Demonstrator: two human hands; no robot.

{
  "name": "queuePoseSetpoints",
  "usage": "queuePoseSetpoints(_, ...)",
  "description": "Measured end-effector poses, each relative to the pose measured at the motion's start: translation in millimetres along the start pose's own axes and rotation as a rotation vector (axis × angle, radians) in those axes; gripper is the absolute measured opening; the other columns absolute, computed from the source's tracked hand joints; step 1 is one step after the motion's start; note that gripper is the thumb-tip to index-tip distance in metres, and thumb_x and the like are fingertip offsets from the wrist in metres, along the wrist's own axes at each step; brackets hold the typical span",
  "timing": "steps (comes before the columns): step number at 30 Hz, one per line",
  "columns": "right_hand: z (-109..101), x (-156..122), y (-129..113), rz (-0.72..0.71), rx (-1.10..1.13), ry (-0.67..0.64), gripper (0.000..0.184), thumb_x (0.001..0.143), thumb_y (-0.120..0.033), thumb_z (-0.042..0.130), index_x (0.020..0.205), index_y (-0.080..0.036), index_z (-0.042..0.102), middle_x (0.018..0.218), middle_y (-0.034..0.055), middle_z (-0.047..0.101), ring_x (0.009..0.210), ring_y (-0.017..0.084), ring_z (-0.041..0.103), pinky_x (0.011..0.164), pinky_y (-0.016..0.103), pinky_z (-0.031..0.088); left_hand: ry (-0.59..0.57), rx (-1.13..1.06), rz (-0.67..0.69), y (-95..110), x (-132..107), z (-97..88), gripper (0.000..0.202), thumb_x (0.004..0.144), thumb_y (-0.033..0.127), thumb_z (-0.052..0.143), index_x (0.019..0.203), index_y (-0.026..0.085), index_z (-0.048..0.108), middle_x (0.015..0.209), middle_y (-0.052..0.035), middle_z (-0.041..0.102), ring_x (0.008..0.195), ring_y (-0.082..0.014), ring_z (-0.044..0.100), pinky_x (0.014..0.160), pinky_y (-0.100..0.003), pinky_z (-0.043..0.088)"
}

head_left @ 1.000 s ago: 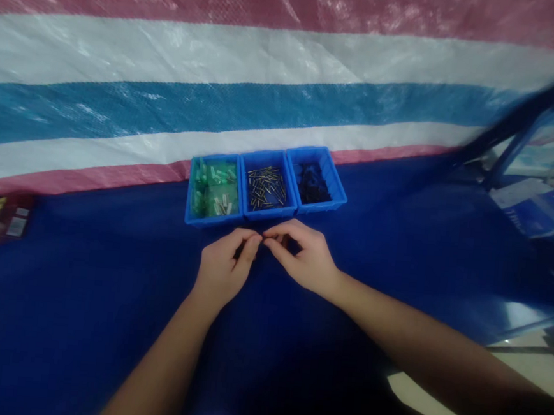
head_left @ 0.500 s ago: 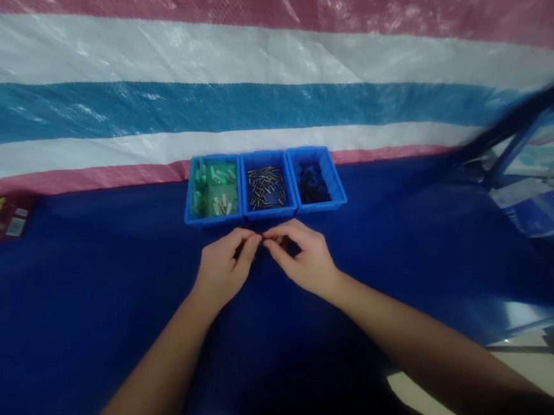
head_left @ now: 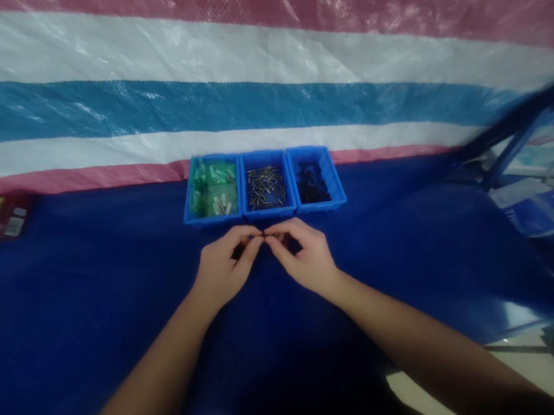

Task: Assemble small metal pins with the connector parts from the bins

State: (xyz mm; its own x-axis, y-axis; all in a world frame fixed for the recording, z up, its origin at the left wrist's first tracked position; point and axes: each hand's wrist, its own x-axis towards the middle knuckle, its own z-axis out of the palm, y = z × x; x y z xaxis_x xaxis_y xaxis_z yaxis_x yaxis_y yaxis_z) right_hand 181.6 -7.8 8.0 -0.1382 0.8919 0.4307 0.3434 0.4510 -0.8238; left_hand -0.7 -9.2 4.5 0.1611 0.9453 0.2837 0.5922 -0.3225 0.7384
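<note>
My left hand (head_left: 227, 261) and my right hand (head_left: 304, 254) meet fingertip to fingertip just in front of three joined blue bins. Both are closed in a pinch; whatever lies between the fingertips is too small and dark to make out. Green and pale translucent pieces fill the left bin (head_left: 191, 191). In the middle bin (head_left: 269, 216) lie several thin metallic, pen-tip-like rods (head_left: 265, 186). The right bin (head_left: 337, 185) contains dark pieces (head_left: 311, 183) whose shape I cannot tell.
The bins stand on a dark blue surface (head_left: 83, 294) before a striped red, white and blue sheet (head_left: 218, 107). A dark red box (head_left: 5, 221) sits at the far left. On the right are a dark frame post (head_left: 518, 124) and a blue-and-white package (head_left: 540, 209).
My fingertips have come slightly closer together, the small gap between them narrowing. The bins and their contents look the same.
</note>
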Motion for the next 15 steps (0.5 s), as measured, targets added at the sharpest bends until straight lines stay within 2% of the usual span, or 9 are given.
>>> queuePoseSetpoints(4, 0.2, -0.4, -0.4, -0.004, 0.002, -0.008, 0.011, 0.089, -0.016, 0.067, 0.098, -0.021, 0.072, 0.084, 0.0027, 0.071, 0.076, 0.014, 0.065, 0.070, 0.029, 0.057, -0.029, 0.001, 0.028, 1.0, 1.3, -1.5, 0.023, 0.098, 0.035, 0.054, 0.090, 0.021, 0.070, 0.068, 0.0019, 0.069, 0.060, -0.0107, 0.063, 0.064, -0.021, 0.050)
queuePoseSetpoints(7, 0.1, -0.1, -0.5, -0.003, 0.001, -0.009, 0.010, 0.089, -0.017, 0.067, 0.097, -0.021, 0.072, 0.084, 0.0028, 0.071, 0.076, 0.014, 0.066, 0.069, 0.028, 0.057, -0.003, -0.012, -0.003, 1.7, 0.8, -1.1, 0.019, 0.096, 0.036, 0.058, 0.100, 0.021, 0.070, 0.073, 0.0022, 0.070, 0.063, -0.0112, 0.065, 0.066, -0.021, 0.051)
queuePoseSetpoints(10, 0.1, 0.3, -0.3, 0.005, -0.004, -0.006, 0.010, 0.090, -0.017, 0.066, 0.097, -0.021, 0.072, 0.084, 0.0031, 0.071, 0.076, 0.015, 0.066, 0.068, 0.028, 0.057, 0.018, -0.030, -0.009, 1.8, -0.2, 0.4, 0.022, 0.092, 0.033, 0.063, 0.111, 0.022, 0.068, 0.069, 0.0046, 0.066, 0.061, -0.0102, 0.063, 0.067, -0.021, 0.051)
queuePoseSetpoints(15, 0.1, 0.1, -0.1, 0.006, 0.001, -0.007, 0.011, 0.089, -0.016, 0.067, 0.098, -0.019, 0.072, 0.084, 0.0038, 0.071, 0.075, 0.014, 0.066, 0.068, 0.028, 0.057, 0.026, -0.052, 0.005, 1.3, -0.7, 2.3, 0.024, 0.092, 0.028, 0.062, 0.115, 0.022, 0.065, 0.065, 0.0064, 0.062, 0.056, -0.0084, 0.058, 0.063, -0.020, 0.047)
